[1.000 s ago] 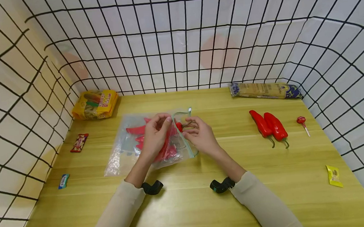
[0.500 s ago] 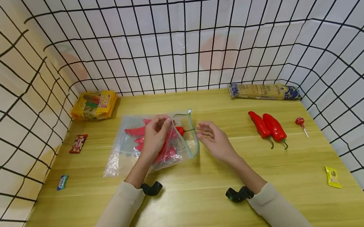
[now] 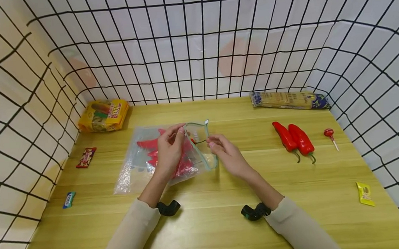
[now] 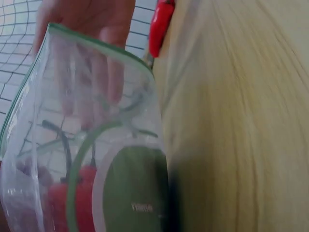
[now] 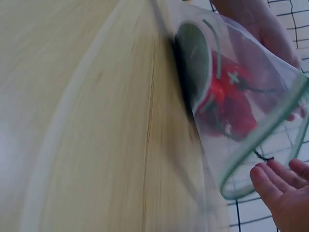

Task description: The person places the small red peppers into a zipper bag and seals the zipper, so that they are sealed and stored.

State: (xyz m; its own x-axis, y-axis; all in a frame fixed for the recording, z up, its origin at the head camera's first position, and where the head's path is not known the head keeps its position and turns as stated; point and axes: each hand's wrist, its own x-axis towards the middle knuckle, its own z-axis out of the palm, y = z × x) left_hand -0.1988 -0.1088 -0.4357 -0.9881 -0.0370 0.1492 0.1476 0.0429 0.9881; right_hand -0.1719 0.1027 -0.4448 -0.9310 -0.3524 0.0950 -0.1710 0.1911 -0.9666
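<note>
A clear zip bag (image 3: 132,165) with a green-edged mouth lies at the middle left of the table, several red peppers (image 4: 72,198) inside it. My left hand (image 3: 168,146) pinches the upper side of the mouth between thumb and fingers. The mouth gapes to the right, and one dark pepper stem (image 5: 263,155) shows in it. At the opening is my right hand (image 3: 228,153), its fingertips right at the green rim (image 5: 263,130). In the right wrist view its fingers (image 5: 268,181) extend loosely beside the rim. The left hand covers part of the peppers.
Two red peppers (image 3: 302,140) lie at the right, near a lollipop (image 3: 329,133) and a yellow packet (image 3: 365,193). A long noodle-like packet (image 3: 289,100) and a yellow packet of food (image 3: 104,115) stand at the back. Small wrapped sweets (image 3: 86,157) lie left. Black mesh surrounds the table.
The right hand let go of a pepper stem at the bag mouth, drew back to the right, then came back to the rim. The pepper sits deeper in; the left hand keeps its pinch.
</note>
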